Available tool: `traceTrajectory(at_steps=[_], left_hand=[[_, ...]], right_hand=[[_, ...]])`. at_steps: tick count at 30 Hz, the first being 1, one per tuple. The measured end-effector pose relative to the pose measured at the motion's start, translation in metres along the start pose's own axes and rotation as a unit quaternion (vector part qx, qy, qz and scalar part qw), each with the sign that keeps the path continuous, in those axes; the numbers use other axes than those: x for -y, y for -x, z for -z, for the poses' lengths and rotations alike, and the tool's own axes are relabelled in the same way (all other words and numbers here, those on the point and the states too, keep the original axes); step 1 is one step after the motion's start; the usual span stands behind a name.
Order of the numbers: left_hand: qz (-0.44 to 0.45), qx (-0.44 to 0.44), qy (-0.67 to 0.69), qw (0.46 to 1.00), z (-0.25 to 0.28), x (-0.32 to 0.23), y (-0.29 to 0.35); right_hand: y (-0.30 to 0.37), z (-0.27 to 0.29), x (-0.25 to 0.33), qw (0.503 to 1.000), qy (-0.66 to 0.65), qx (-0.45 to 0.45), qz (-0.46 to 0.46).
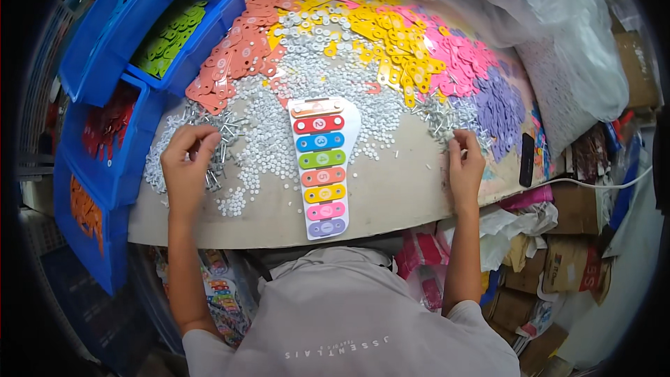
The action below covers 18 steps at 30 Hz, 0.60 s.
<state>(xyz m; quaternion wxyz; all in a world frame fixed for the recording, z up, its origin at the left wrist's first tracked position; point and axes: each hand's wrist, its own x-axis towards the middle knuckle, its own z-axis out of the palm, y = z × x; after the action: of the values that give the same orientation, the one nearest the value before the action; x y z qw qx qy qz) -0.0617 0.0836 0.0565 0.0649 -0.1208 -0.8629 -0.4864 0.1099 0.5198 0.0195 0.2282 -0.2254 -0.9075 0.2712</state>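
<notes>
A toy xylophone (pixel 322 167) lies upright on the table before me, its colored metal bars stacked from orange-brown at the far end to purple at the near end. White washers (pixel 319 124) sit at the ends of the red bar. My left hand (pixel 185 157) is over a heap of metal pins (pixel 222 126) left of the xylophone, fingers bent and drawn together. My right hand (pixel 465 160) reaches another heap of pins (pixel 436 117) on the right, thumb and fingertips pinched. Whatever either hand holds is too small to make out.
Small white washers (pixel 265 126) spread around the xylophone. Behind lie piles of coral bars (pixel 241 52), yellow bars (pixel 398 38), pink bars (pixel 464 63) and purple bars (pixel 499 108). Blue bins (pixel 143 160) flank the left edge. A black phone-like object (pixel 526 160) and a plastic sack (pixel 576 77) are at right.
</notes>
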Motion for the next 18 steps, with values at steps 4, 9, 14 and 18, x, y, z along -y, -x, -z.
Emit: traceTrajectory(at_steps=[4, 9, 14, 18], left_hand=[[0.011, 0.057, 0.03, 0.998, -0.008, -0.01, 0.01], [0.078, 0.103, 0.137, 0.982, -0.02, -0.016, 0.022], [0.153, 0.153, 0.245, 0.945, -0.034, -0.024, 0.023], [0.189, 0.183, 0.307, 0.915, -0.046, -0.013, 0.018]], right_hand=[[-0.01, 0.002, 0.01, 0.997, -0.034, -0.041, -0.061], [-0.031, -0.005, -0.004, 0.998, 0.043, -0.029, 0.039], [-0.041, -0.011, -0.019, 0.996, 0.074, -0.023, 0.039], [-0.04, -0.005, 0.013, 0.994, -0.027, -0.095, -0.038]])
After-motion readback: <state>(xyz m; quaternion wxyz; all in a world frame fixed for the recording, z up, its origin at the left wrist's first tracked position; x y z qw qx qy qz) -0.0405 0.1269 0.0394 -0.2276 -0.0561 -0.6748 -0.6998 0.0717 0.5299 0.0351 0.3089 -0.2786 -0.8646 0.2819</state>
